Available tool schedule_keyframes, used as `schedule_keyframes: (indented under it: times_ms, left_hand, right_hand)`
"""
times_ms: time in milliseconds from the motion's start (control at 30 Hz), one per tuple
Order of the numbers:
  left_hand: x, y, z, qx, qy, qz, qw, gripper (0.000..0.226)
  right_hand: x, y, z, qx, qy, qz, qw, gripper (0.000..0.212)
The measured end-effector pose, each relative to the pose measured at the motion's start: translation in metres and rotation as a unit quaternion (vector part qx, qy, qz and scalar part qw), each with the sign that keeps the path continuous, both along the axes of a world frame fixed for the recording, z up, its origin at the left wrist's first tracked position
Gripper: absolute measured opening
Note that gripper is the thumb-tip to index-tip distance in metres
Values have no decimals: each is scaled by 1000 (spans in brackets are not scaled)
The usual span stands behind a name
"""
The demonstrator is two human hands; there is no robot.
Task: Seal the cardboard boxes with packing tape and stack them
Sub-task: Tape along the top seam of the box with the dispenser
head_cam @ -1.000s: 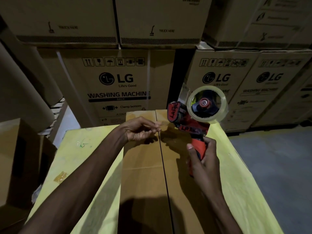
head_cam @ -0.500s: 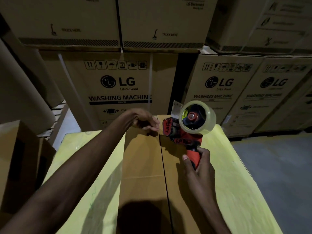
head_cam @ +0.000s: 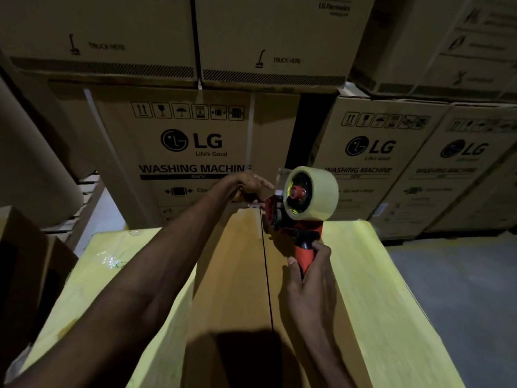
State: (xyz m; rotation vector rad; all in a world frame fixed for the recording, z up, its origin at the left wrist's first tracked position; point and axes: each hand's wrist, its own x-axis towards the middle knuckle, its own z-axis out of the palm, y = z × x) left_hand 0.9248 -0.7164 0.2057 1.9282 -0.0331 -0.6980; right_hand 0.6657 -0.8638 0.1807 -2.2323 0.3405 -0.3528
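- Your left hand (head_cam: 249,186) has moved forward since a second ago — from mid-box to the far end of the cardboard box (head_cam: 232,275), where its fingertips are pinched together at the top of the centre seam (head_cam: 265,270). The clear tape end is too faint to make out between them.
- Your right hand (head_cam: 310,278) has followed it forward and is wrapped tight around the red handle of the tape dispenser (head_cam: 296,219), thumb laid along the handle's left side.
- The dispenser has tipped down toward the box: its red and black head now sits just beside your left fingertips at the far edge, where earlier it stood higher and apart from them. Whether it touches the cardboard cannot be told.
- The roll of clear packing tape (head_cam: 313,193) rides on top of the dispenser, its broad side now turned more to you.
- The box lies lengthwise on the yellow-covered counter (head_cam: 372,289), its two flaps closed and meeting along the dark seam, which looks untaped along its visible length.
- Behind, the stacked cartons (head_cam: 190,147) read "LG", "Life's Good", "WASHING MACHINE" and "BACK" — the one to the right (head_cam: 372,155) repeats the logo and name, with a smaller line below them too blurred to read.
- The upper cartons (head_cam: 279,46) carry "TRUCK HERE" twice and "LG Electronics" at the top right.
- A row of handling symbols runs above each logo.
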Motion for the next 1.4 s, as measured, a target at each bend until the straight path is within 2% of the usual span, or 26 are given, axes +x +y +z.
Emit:
schedule_keyframes:
  times_ms: [267,467,667,933,1067,1167,1300,1400]
  left_hand:
    - [22,23,-20,26,-92,-78,992,67]
    - [12,27,-32,16,-119,-66,991,38]
    - [10,30,-37,-17,-105,-47,993,48]
    - [15,31,-24,14,-116,-78,990,30]
    - [17,39,-21,-25,-112,-62,991,43]
    - [19,41,-16,-46,-100,-66,992,44]
    - [20,38,-21,6,-107,-73,992,26]
    - [18,37,-30,50,-112,-85,989,22]
  right_hand:
    - [15,16,2,-22,28,13,999,41]
    - [16,26,2,-46,53,11,997,42]
    - [14,30,8,-42,61,7,997,43]
    - [14,39,14,-69,71,15,995,42]
    - [18,38,16,-62,50,19,997,43]
    - [21,39,19,-57,39,22,997,43]
    - [18,44,18,-69,53,16,996,47]
    - [15,44,14,-73,73,21,994,51]
